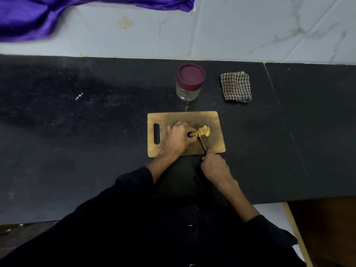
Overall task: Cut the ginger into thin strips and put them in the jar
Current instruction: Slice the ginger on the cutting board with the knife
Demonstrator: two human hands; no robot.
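On the wooden cutting board [212, 120] lies a yellow piece of ginger [204, 131], with several cut slices fanned out at its right end. My left hand [179, 136] pinches the ginger's left end with curled fingers. My right hand [214, 166] grips the handle of a knife [202, 144] just off the board's near edge. The blade slants up to the ginger right beside my left fingertips. A glass jar [187, 89] with its maroon lid on stands behind the board.
A folded checkered cloth [236, 86] lies to the right of the jar. Everything rests on a dark stone counter [77, 132]. A purple fabric [38, 14] hangs over the tiled wall at upper left.
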